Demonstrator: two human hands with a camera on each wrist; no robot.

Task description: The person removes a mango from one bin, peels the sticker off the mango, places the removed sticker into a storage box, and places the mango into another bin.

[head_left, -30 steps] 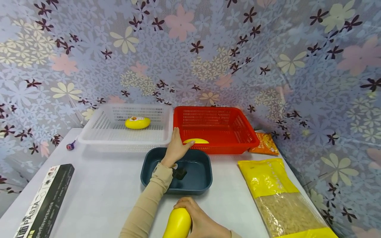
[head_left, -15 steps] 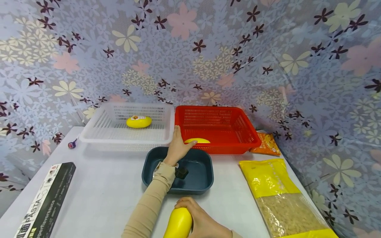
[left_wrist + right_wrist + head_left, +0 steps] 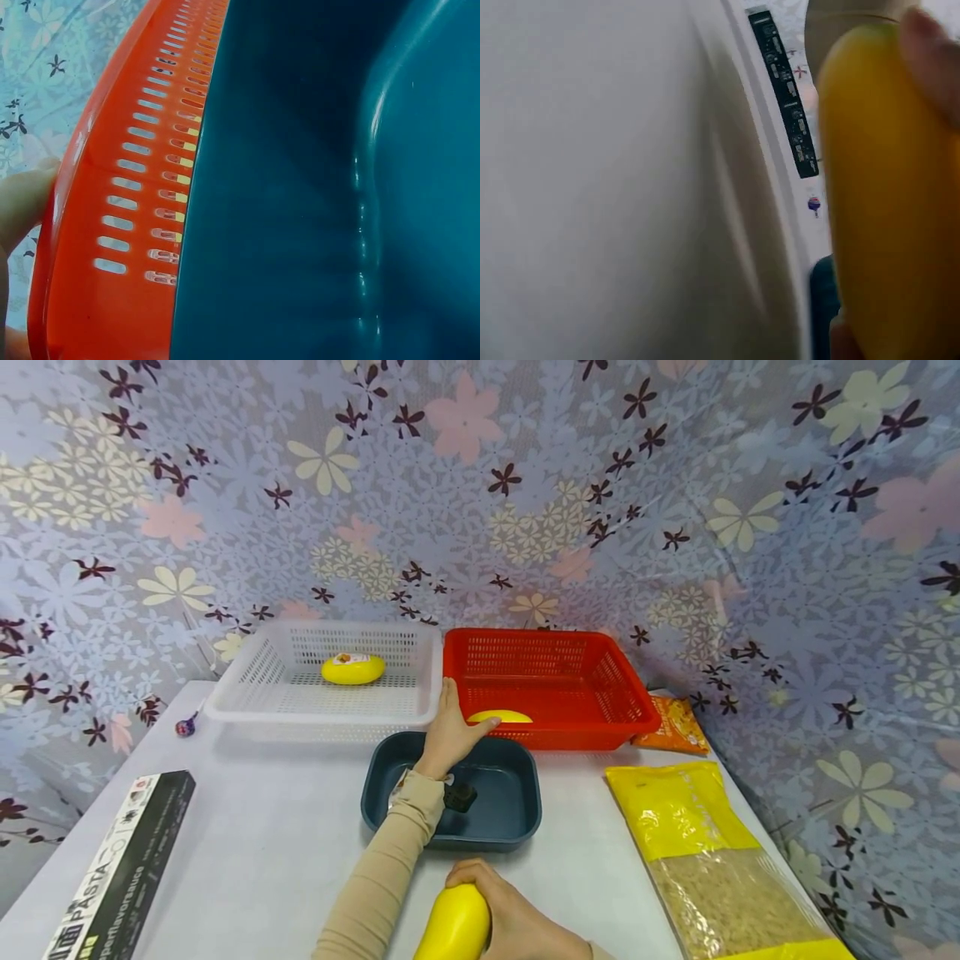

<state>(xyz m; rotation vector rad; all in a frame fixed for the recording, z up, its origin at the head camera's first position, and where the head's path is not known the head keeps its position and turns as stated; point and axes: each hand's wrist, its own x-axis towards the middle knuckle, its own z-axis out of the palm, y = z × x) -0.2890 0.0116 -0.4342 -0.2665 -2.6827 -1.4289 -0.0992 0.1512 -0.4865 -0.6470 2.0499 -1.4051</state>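
Observation:
In the head view my left hand reaches over the dark blue tub to the near left corner of the red basket. Its fingers are straight and its thumb is spread along the rim; the left wrist view shows fingertips against the red wall. My right hand grips a smooth yellow mango at the table's near side. Close up in the right wrist view, the mango has a greenish tip. Another yellow mango lies in the red basket, partly hidden by the front wall.
A white basket holds a labelled yellow mango. At left lie a black-and-white pasta box and a lollipop. A yellow bag and an orange packet lie at right. A dark wrist camera hangs over the tub.
The head view has shifted slightly, moving everything a little to the right. Both hands keep their places: the left at the red basket, the right around the mango.

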